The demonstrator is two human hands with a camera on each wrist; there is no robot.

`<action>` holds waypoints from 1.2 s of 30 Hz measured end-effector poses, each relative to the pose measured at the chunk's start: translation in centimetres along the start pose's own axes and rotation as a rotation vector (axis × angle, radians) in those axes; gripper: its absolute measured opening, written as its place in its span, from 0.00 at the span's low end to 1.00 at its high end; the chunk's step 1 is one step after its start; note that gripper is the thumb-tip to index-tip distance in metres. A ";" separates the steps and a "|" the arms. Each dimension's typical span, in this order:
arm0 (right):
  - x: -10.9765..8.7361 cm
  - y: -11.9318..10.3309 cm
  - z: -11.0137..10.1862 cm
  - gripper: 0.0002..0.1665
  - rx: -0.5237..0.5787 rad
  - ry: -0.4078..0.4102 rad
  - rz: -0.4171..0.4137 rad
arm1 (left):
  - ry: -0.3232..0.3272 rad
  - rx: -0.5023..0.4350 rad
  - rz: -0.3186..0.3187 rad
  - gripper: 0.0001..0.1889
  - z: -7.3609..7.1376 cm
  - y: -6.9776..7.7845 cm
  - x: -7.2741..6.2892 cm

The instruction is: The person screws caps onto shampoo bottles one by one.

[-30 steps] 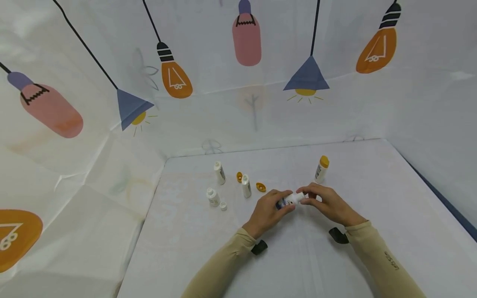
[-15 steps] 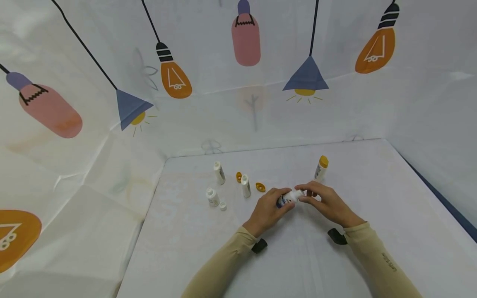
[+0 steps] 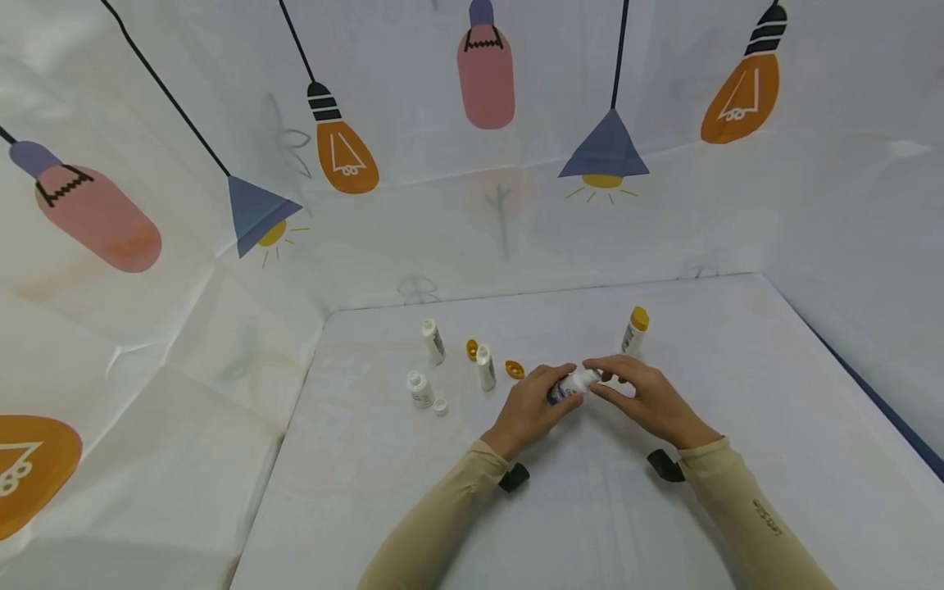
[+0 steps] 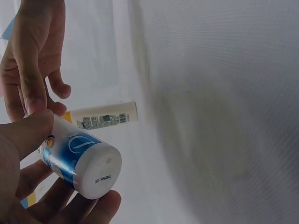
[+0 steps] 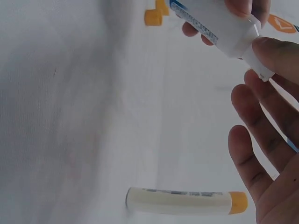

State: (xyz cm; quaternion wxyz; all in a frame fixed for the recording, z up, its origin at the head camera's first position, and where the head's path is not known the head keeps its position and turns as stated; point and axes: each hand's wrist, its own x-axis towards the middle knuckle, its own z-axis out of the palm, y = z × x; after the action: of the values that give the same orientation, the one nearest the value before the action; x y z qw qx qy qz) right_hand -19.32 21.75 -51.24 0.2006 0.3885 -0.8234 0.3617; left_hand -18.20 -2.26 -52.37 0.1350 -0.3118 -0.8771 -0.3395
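A small white bottle with a blue label lies tilted in my left hand, its base toward the left wrist camera. The left thumb and fingers grip its body. At the bottle's other end, my right hand pinches the white cap between thumb and index finger, while its other fingers spread away in the right wrist view. Both hands are above the white table. Just beyond the right hand stands a white bottle with a yellow cap.
Left of the hands stand three white bottles without caps: a slim one, another slim one and a shorter one. Near them lie a small white cap and two yellow caps, one farther left. A printed cloth wall rises behind.
My right fingers have shifted slightly around the bottle's cap, and the bottle has tilted a little in my left hand. Both hands have stayed in nearly the same place.
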 end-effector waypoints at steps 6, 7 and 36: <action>-0.3 0.0 -0.8 0.34 -0.058 0.016 0.044 | 0.003 -0.001 -0.010 0.26 0.1 -0.1 0.8; -0.3 0.0 -1.0 0.34 -0.067 0.023 0.052 | 0.003 -0.006 -0.014 0.26 0.1 0.0 0.9; -4.3 2.3 -5.2 0.34 -0.214 0.140 0.478 | 0.099 -0.213 -0.183 0.25 1.8 -0.5 7.4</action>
State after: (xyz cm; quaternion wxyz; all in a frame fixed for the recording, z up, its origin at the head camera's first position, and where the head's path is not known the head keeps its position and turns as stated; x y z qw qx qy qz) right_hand -18.18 28.75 -51.45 0.2057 0.1337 -0.9095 0.3357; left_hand -24.28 2.07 -50.65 0.1125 -0.2259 -0.8531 -0.4566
